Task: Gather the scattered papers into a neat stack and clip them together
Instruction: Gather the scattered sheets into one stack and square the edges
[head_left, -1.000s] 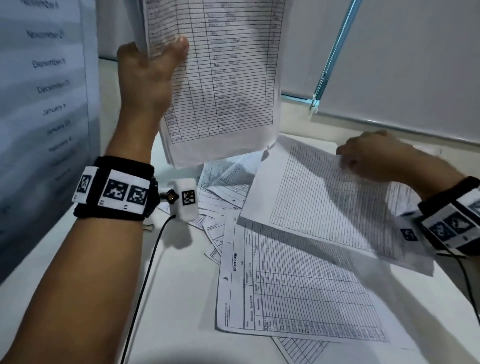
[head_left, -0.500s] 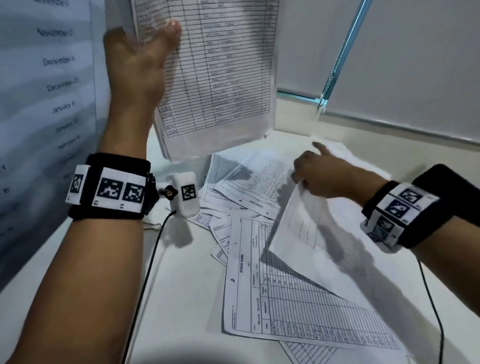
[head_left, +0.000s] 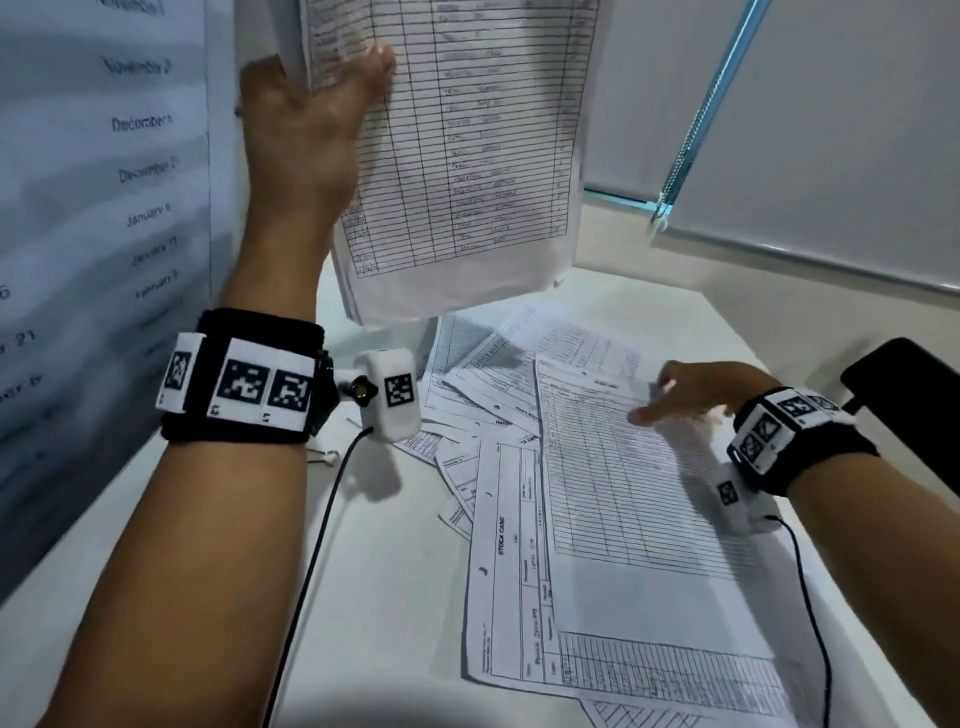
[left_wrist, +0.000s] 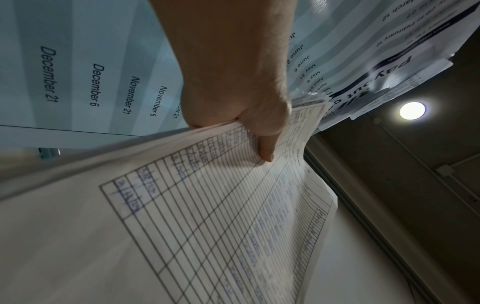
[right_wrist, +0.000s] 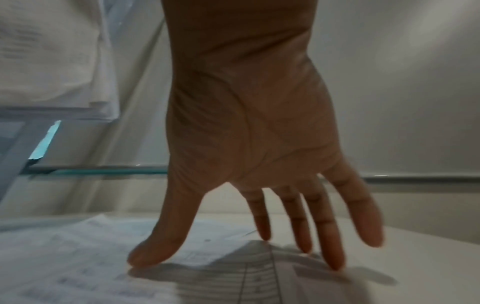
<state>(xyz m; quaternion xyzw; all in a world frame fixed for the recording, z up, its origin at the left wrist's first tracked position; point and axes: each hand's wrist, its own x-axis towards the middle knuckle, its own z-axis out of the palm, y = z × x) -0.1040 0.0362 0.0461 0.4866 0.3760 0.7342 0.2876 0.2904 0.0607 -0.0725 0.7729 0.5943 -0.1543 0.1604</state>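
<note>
My left hand (head_left: 317, 104) is raised at the upper left and grips a bundle of ruled sheets (head_left: 462, 156), thumb on the front page; the left wrist view shows the left hand (left_wrist: 249, 115) pinching the sheets' (left_wrist: 207, 226) top edge. Several loose printed forms (head_left: 498, 374) lie fanned out on the white table (head_left: 374, 571). The top sheet (head_left: 634, 519) lies flat over a stock card form (head_left: 509, 597). My right hand (head_left: 691, 389) rests with spread straight fingers on that top sheet's far right corner, and in the right wrist view the fingertips (right_wrist: 335, 265) touch the paper (right_wrist: 103, 267).
A white binder clip (head_left: 324, 457) lies on the table just under my left wrist. A dated wall chart (head_left: 104, 208) hangs close on the left. A roller blind (head_left: 831, 130) with a bead chain covers the back wall. A dark object (head_left: 904, 395) sits at the table's right edge.
The right hand had lifted one sheet by its far edge and swung it left; now that sheet lies flat on the pile under open fingers. The left hand kept its bundle raised.
</note>
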